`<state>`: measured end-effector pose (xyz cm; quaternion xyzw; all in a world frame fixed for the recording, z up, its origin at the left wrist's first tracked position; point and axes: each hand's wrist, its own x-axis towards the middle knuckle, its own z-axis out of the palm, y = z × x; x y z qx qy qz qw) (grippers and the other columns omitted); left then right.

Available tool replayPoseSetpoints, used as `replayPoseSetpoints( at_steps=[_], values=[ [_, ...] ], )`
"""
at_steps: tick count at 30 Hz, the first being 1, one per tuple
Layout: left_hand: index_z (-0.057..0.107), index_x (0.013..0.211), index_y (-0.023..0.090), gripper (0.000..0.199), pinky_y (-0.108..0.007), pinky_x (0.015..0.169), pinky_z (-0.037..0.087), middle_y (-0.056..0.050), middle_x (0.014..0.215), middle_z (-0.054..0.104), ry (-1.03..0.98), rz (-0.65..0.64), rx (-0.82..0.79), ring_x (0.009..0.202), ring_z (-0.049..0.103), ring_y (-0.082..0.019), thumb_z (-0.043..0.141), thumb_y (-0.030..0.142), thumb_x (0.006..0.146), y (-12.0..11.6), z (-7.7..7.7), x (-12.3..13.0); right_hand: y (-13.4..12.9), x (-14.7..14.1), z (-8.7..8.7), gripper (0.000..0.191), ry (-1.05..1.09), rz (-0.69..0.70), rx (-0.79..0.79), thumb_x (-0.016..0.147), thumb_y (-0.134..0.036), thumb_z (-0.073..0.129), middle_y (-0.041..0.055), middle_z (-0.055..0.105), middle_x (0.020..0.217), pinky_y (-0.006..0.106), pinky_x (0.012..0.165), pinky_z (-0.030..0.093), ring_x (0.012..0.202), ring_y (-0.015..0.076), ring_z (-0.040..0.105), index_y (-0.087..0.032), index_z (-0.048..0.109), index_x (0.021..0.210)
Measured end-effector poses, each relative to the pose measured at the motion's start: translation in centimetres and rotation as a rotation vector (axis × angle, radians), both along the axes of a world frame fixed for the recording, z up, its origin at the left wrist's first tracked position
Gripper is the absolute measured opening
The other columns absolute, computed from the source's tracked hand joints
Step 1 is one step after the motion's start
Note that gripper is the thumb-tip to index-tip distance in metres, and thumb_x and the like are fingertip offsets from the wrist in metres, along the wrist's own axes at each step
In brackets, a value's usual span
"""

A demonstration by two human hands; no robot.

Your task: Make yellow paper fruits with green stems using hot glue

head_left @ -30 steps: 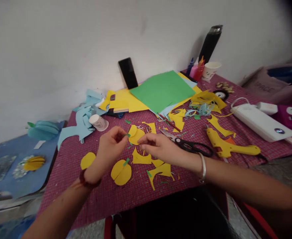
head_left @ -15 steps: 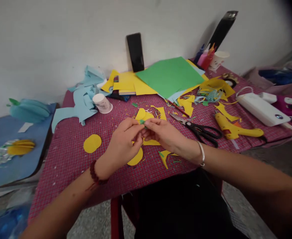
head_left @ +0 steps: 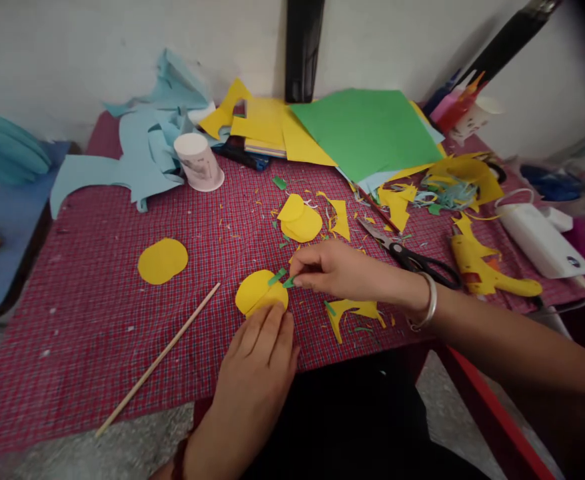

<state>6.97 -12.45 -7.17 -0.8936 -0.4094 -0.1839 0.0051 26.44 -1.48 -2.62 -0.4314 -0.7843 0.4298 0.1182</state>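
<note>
My left hand (head_left: pixel 260 363) lies flat, fingers stretched out, on the lower edge of a folded yellow paper shape (head_left: pixel 257 292). A green paper strip (head_left: pixel 277 277) rests at the top of this shape. My right hand (head_left: pixel 322 270) pinches a small green paper piece (head_left: pixel 289 283) just right of the strip. Further left lies another yellow paper shape (head_left: pixel 163 261). More yellow cutouts (head_left: pixel 302 222) overlap above my right hand. A thin wooden stick (head_left: pixel 160 357) lies diagonally to the left of my left hand.
Black-handled scissors (head_left: pixel 412 259) and a yellow glue gun (head_left: pixel 487 275) lie right. A paper cup (head_left: pixel 198 162) stands near blue scraps (head_left: pixel 137 147). Green paper (head_left: pixel 367 130) lies at the back, a white power device (head_left: pixel 545 240) at far right.
My hands have moved apart. The left one now lies flat on the yellow shape; the right one holds a green piece beside it. The wooden stick is now visible and the view has shifted.
</note>
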Motion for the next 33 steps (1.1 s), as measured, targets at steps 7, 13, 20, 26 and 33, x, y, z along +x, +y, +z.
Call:
replayPoseSetpoints(
  at_steps=[7, 13, 20, 26, 33],
  values=[
    [0.062, 0.116, 0.005, 0.034, -0.045, 0.091, 0.053, -0.015, 0.119, 0.066, -0.042, 0.061, -0.024, 0.112, 0.057, -0.03, 0.055, 0.022, 0.087, 0.2, -0.4, 0.4, -0.4, -0.5, -0.5, 0.011, 0.05, -0.038, 0.023, 0.083, -0.01, 0.059, -0.0024, 0.059, 0.071, 0.022, 0.064, 0.038, 0.068, 0.0103, 0.053, -0.016, 0.062, 0.074],
    [0.065, 0.112, 0.008, 0.031, -0.041, 0.09, 0.053, -0.012, 0.115, 0.069, -0.064, 0.088, -0.014, 0.109, 0.06, -0.027, 0.05, 0.023, 0.089, 0.2, -0.3, 0.8, -0.7, -0.9, -1.0, 0.011, 0.004, -0.098, -0.044, 0.083, -0.016, 0.063, -0.0033, 0.058, 0.067, 0.023, 0.058, 0.034, 0.063, 0.0097, 0.052, -0.017, 0.062, 0.072],
    [0.062, 0.116, 0.007, 0.035, -0.04, 0.086, 0.056, -0.014, 0.112, 0.07, -0.023, 0.139, -0.043, 0.104, 0.063, -0.026, 0.046, 0.025, 0.09, 0.3, -0.2, 0.8, -0.2, -1.8, -1.2, 0.015, -0.073, -0.126, -0.014, 0.08, -0.02, 0.067, -0.0044, 0.055, 0.064, 0.023, 0.055, 0.03, 0.058, 0.0086, 0.048, -0.017, 0.059, 0.068],
    [0.065, 0.113, 0.009, 0.035, -0.041, 0.085, 0.054, -0.012, 0.108, 0.072, -0.016, 0.141, -0.075, 0.101, 0.065, -0.027, 0.042, 0.024, 0.092, 0.1, -0.3, 0.7, -0.1, -2.0, -1.3, 0.014, -0.156, -0.122, 0.033, 0.08, -0.022, 0.068, -0.0043, 0.056, 0.064, 0.023, 0.054, 0.028, 0.057, 0.0084, 0.047, -0.017, 0.06, 0.07],
    [0.066, 0.11, 0.007, 0.033, -0.04, 0.087, 0.042, -0.012, 0.106, 0.072, -0.119, 0.203, -0.031, 0.1, 0.061, -0.025, 0.048, 0.026, 0.09, 0.1, -0.3, 1.1, 0.0, -2.2, -1.4, 0.015, -0.196, -0.104, 0.095, 0.08, -0.022, 0.068, -0.0037, 0.056, 0.064, 0.024, 0.055, 0.028, 0.057, 0.0086, 0.046, -0.017, 0.059, 0.068]
  ],
)
